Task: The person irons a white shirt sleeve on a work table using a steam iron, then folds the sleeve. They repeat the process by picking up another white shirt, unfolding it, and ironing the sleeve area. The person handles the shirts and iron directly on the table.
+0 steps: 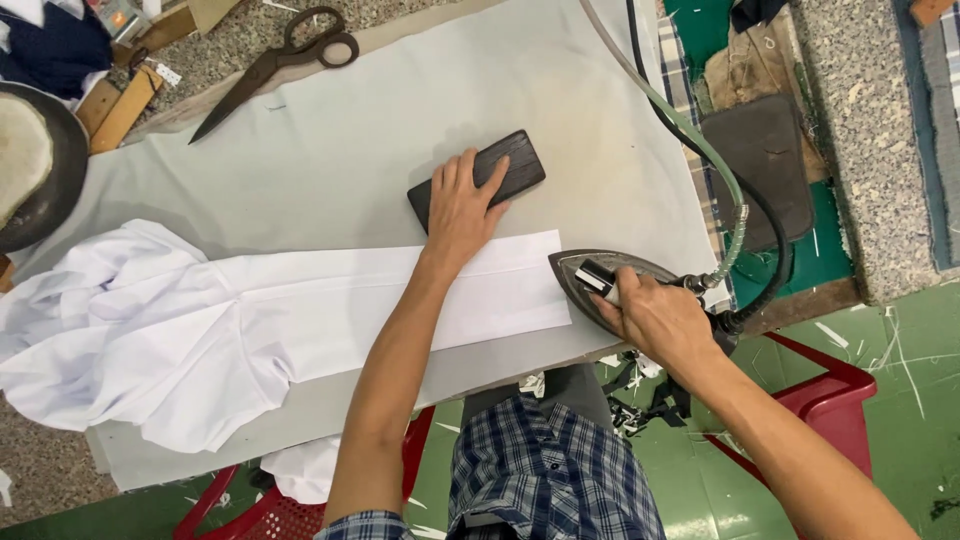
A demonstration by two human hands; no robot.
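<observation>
My left hand (462, 208) lies on a dark wooden block (510, 170) that rests on the pale ironing cloth just beyond a flat white fabric strip (330, 305). The wrist crosses the strip's far edge. My right hand (650, 315) grips the handle of a grey steam iron (580, 275), whose pointed nose faces left at the strip's right end. The white garment bunches into a heap (130, 330) at the left.
Large black scissors (280, 60) lie at the back of the table. A green hose and black cord (715, 160) run from the iron past a dark iron rest pad (765, 165). A round dark object (40, 165) sits far left. A red plastic stool (830, 390) stands below.
</observation>
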